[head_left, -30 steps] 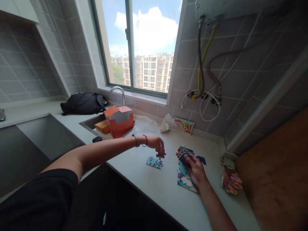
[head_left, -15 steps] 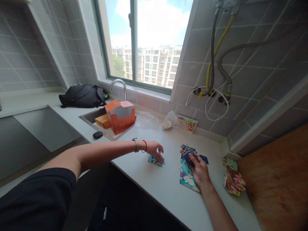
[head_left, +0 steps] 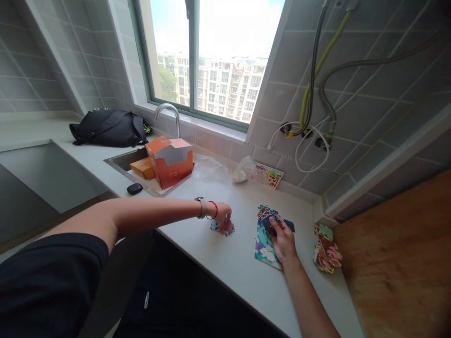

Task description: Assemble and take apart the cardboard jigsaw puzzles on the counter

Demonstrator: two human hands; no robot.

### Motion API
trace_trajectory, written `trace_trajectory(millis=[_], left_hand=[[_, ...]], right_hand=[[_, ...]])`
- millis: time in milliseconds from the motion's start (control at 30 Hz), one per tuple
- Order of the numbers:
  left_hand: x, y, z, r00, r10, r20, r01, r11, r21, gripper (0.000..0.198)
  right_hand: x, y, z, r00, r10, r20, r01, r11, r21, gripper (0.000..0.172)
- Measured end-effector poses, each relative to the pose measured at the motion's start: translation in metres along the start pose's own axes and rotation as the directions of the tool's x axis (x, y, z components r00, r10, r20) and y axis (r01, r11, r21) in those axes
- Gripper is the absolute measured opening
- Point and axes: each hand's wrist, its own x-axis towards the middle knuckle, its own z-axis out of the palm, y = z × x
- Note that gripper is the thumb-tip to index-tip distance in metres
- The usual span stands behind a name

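Note:
My left hand (head_left: 222,217) reaches down onto a small patch of blue and white puzzle pieces (head_left: 229,230) on the counter, its fingers bent and drawn together at the pieces. The fingers partly cover what they grip. In my right hand (head_left: 284,244) are dark blue puzzle pieces (head_left: 268,223), with the thumb on top. That hand is above a partly assembled teal jigsaw puzzle (head_left: 262,251), which shows a white rabbit and has an uneven upper edge. My palm and fingers hide part of it.
A pile of colourful puzzle pieces (head_left: 327,253) lies near the wooden board (head_left: 398,249) on the right. Farther back are a clear plastic bag (head_left: 244,170) and a picture card (head_left: 271,176). An orange box (head_left: 174,171) stands at the sink (head_left: 118,162), near a black bag (head_left: 109,129).
My left hand has lowered onto the blue and white pieces, and its fingers have drawn closer together. My right hand still holds the dark pieces. The camera view has shifted slightly.

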Motion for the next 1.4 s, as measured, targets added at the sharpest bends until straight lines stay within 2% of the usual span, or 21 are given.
trace_trajectory(millis=[133, 367, 500, 600, 667, 733, 833, 933, 1000, 1133, 1233, 1400], left_hand=[[0.007, 0.005, -0.001, 0.998, -0.057, 0.009, 0.057, 0.998, 0.013, 0.038], [0.011, 0.014, -0.003, 0.998, -0.067, 0.003, 0.067, 0.998, 0.002, 0.049], [0.018, 0.011, -0.008, 0.997, -0.072, 0.002, 0.072, 0.994, -0.081, 0.048], [0.02, 0.008, -0.016, 0.997, -0.054, 0.051, 0.063, 0.98, -0.188, 0.034], [0.02, 0.006, -0.024, 0.995, -0.017, 0.095, 0.043, 0.959, -0.28, 0.025], [0.021, 0.004, -0.031, 0.995, 0.021, 0.097, 0.015, 0.933, -0.36, 0.025], [0.025, 0.007, -0.039, 0.998, 0.051, 0.036, -0.031, 0.903, -0.428, 0.029], [0.032, 0.019, -0.036, 0.997, 0.072, -0.031, -0.078, 0.89, -0.449, 0.025], [0.038, 0.03, -0.03, 0.991, 0.073, -0.109, -0.114, 0.89, -0.442, 0.025], [0.046, 0.043, -0.018, 0.954, 0.052, -0.294, -0.176, 0.894, -0.413, 0.053], [0.044, 0.042, -0.016, 0.957, 0.086, -0.275, -0.209, 0.865, -0.456, 0.048], [0.034, 0.036, -0.024, 0.955, 0.199, -0.219, -0.294, 0.723, -0.625, 0.049]], right_hand=[[0.003, 0.002, -0.002, 1.0, -0.009, -0.009, 0.008, 1.0, -0.029, 0.073], [0.0, -0.001, -0.001, 1.0, 0.002, 0.015, -0.002, 1.0, -0.003, 0.065], [0.001, -0.001, -0.003, 1.0, 0.008, 0.0, -0.008, 1.0, 0.014, 0.063], [0.003, -0.002, -0.005, 1.0, 0.014, -0.004, -0.014, 1.0, -0.004, 0.064], [0.003, -0.004, -0.006, 1.0, 0.012, 0.021, -0.012, 0.999, -0.033, 0.065], [0.001, -0.006, -0.005, 0.997, 0.022, 0.08, -0.018, 0.999, -0.048, 0.066], [-0.002, -0.005, -0.003, 0.977, 0.038, 0.211, -0.024, 0.997, -0.068, 0.067], [-0.002, 0.0, -0.003, 0.953, 0.012, 0.303, 0.019, 0.995, -0.097, 0.063], [0.002, 0.004, -0.004, 0.947, 0.002, 0.322, 0.035, 0.993, -0.11, 0.06], [0.006, 0.002, -0.004, 0.962, 0.027, 0.271, 0.002, 0.994, -0.107, 0.067], [0.001, -0.005, -0.001, 0.962, 0.031, 0.273, -0.016, 0.998, -0.055, 0.07], [-0.009, -0.009, 0.004, 0.961, 0.061, 0.271, -0.065, 0.998, 0.007, 0.069]])
